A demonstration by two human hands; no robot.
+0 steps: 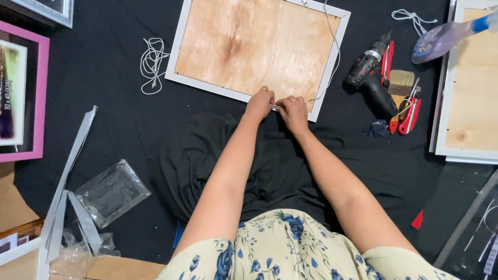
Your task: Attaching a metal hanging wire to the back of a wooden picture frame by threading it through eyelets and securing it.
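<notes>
Two bare hands at the near edge of one white picture frame (332, 67), face down on the black cloth (104, 78), wooden backing up. Left hand (260, 102) and right hand (293, 111) side by side, almost touching, fingertips pinched shut on one small pale piece (275, 107) at the frame's near rim; too small to tell what kind. One white cord (334, 46) trailing across the backing from the far edge down toward the right hand.

One loose coil of white string (151, 65) on the cloth just left of the frame. A second bundle of string (412, 18) toward the cloth's far right corner.

Right of the frame, well apart from the hands: one black cordless drill (371, 78), one flat paintbrush (402, 83), two red-handled tools (412, 114) lying close together beside the drill.

At the right edge, one more frame (472, 88) face down with wooden backing, and one clear spray bottle (441, 39) tilted above it.

At the left edge, one pink-framed picture (39, 93) face up. Near the left corner, one clear plastic sheet (111, 192) and several grey strips (72, 161).
</notes>
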